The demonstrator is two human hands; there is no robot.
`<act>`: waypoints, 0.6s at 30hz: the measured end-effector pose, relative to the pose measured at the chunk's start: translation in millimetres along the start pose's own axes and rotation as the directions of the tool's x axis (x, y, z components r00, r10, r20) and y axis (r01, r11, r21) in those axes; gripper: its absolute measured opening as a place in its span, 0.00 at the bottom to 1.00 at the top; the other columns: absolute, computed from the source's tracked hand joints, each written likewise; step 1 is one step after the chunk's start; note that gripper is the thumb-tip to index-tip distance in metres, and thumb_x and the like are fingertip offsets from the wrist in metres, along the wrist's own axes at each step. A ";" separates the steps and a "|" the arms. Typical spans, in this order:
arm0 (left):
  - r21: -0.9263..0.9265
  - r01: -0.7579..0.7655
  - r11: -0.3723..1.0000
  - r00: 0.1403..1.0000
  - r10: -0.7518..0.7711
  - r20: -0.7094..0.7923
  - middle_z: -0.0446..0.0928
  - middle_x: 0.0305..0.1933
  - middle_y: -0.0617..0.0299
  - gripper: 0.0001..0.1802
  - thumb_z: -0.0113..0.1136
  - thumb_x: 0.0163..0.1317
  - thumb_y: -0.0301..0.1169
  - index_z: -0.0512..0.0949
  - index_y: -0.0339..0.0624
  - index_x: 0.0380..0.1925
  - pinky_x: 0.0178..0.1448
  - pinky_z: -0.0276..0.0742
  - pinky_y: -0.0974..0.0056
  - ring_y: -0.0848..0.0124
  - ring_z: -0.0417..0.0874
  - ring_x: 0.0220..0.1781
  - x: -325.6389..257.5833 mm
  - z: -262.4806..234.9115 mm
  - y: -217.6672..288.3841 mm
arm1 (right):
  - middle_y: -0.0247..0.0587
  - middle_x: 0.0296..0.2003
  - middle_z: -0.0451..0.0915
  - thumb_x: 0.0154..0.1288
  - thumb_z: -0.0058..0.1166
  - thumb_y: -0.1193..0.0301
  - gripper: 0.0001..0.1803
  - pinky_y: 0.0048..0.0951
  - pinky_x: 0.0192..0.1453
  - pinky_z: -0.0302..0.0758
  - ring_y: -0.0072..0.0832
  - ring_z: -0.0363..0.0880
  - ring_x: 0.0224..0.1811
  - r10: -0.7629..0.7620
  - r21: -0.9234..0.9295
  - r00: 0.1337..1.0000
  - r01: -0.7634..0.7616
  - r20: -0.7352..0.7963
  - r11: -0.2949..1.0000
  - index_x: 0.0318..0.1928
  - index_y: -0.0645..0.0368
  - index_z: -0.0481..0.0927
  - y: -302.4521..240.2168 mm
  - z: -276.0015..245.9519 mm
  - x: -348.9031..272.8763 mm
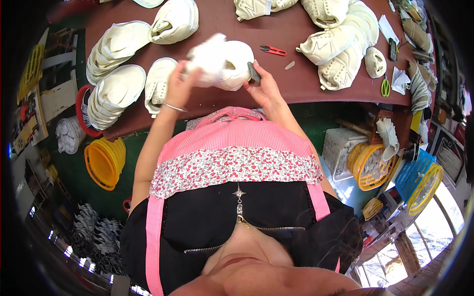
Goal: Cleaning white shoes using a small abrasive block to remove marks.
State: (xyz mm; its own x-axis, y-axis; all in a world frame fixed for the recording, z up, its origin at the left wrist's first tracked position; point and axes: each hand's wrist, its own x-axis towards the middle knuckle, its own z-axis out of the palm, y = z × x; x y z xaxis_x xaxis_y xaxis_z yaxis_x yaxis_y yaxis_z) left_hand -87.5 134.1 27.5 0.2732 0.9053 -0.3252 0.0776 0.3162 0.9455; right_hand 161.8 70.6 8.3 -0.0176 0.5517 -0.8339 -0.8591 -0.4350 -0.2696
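In front of me, over the near part of the table, is a cream-white shoe upper (238,58) with its opening showing. My left hand (181,85) is closed on its left side, where a white part is smeared by motion; I cannot tell whether that part is a flap or a separate piece. At the right side of the upper, my right hand (262,88) grips a small dark grey block (254,72) against it. Red-handled thread snips (274,50) and a small pale chip (290,65) lie to the right of the upper.
Stacked shoe uppers (116,89) line the left of the brown table (276,15); more uppers (340,44) sit at the right. Green-handled scissors (385,87) lie near the right front edge. Yellow baskets (105,163) stand below, on both sides.
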 end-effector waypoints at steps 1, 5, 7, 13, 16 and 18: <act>-0.220 0.103 0.970 0.991 -0.120 -0.065 0.82 0.47 0.60 0.16 0.62 0.71 0.34 0.76 0.37 0.53 0.53 0.81 0.65 0.73 0.84 0.47 6.3 -11.0 16.7 | 0.29 0.48 0.79 0.74 0.57 0.60 0.12 0.30 0.43 0.79 0.24 0.76 0.51 -0.003 0.049 1.000 0.002 0.004 0.999 0.53 0.48 0.80 -1.9 -2.5 1.4; -0.428 0.068 0.901 0.987 -0.124 -0.103 0.81 0.53 0.57 0.18 0.54 0.76 0.38 0.74 0.37 0.56 0.57 0.79 0.63 0.70 0.83 0.54 11.4 -59.6 26.7 | 0.29 0.47 0.79 0.74 0.57 0.60 0.11 0.30 0.41 0.81 0.25 0.76 0.51 0.012 0.159 1.000 -0.016 0.021 0.987 0.52 0.47 0.80 -6.0 -14.1 4.1; -0.429 0.067 0.901 0.986 -0.127 -0.111 0.81 0.53 0.57 0.18 0.54 0.76 0.38 0.74 0.37 0.56 0.57 0.79 0.63 0.70 0.83 0.54 7.1 -63.9 31.7 | 0.31 0.50 0.78 0.75 0.55 0.60 0.13 0.31 0.42 0.81 0.26 0.76 0.52 0.003 0.146 1.000 -0.007 0.028 0.989 0.55 0.47 0.78 -7.2 -13.7 1.1; -0.265 0.029 0.964 0.982 -0.077 -0.172 0.81 0.49 0.61 0.16 0.61 0.70 0.32 0.75 0.38 0.53 0.53 0.78 0.67 0.74 0.83 0.49 -7.5 -49.5 25.4 | 0.32 0.48 0.80 0.75 0.56 0.59 0.16 0.31 0.42 0.83 0.24 0.78 0.49 -0.101 -0.134 0.993 0.110 0.067 0.985 0.53 0.55 0.79 7.0 -32.6 4.5; 0.187 -0.069 0.980 0.994 0.085 -0.076 0.81 0.40 0.63 0.15 0.66 0.67 0.33 0.76 0.38 0.49 0.47 0.76 0.69 0.77 0.79 0.42 -18.2 -42.8 -2.3 | 0.33 0.49 0.80 0.76 0.55 0.58 0.19 0.32 0.46 0.83 0.23 0.78 0.49 -0.183 -0.389 0.978 0.208 0.099 0.898 0.55 0.59 0.78 32.8 -66.9 14.7; 0.507 -0.190 0.841 0.965 0.254 -0.059 0.80 0.40 0.63 0.16 0.67 0.67 0.32 0.74 0.37 0.48 0.47 0.75 0.69 0.76 0.78 0.42 -32.7 -27.6 -7.9 | 0.34 0.47 0.80 0.76 0.55 0.57 0.19 0.33 0.50 0.83 0.23 0.78 0.49 -0.150 -0.300 0.988 0.138 -0.019 0.944 0.54 0.58 0.78 47.2 -83.0 13.9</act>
State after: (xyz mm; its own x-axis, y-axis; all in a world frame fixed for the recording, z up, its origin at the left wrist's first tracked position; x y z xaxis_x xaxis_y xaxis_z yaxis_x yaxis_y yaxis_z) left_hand -123.5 109.8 30.2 0.2270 0.9710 -0.0747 0.4991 -0.0501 0.8651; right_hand 163.5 -1.3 -56.0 0.1215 0.5971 -0.7929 -0.6603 -0.5478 -0.5138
